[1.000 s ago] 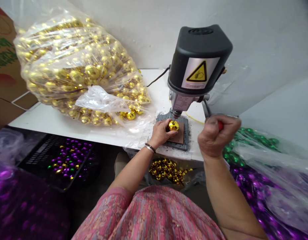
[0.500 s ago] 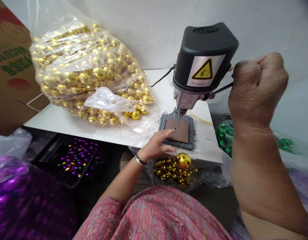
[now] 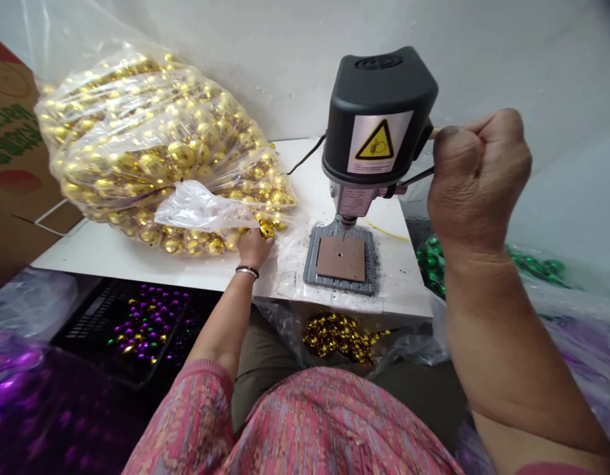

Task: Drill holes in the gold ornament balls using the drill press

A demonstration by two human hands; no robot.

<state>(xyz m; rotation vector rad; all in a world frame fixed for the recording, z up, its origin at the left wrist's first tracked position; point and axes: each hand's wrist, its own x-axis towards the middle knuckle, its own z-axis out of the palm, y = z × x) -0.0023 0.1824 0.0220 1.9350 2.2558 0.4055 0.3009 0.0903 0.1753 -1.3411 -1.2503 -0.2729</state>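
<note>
A small black-headed drill press stands on a white table, its bit raised over a brown pad on the grey base. My right hand is a fist round the press's lever, held high at the right of the head. My left hand reaches into the mouth of a big clear bag of gold balls and its fingers close on one gold ball. The pad is bare.
Below the table's front edge a bag holds drilled gold balls. A black crate with purple, green and gold balls sits lower left. Green balls and purple bags lie at the right. A cardboard box stands at the far left.
The gold ball left the pad and dropped toward the bag below. My right hand raised the lever. My left hand moved left to the big bag and took a ball.
</note>
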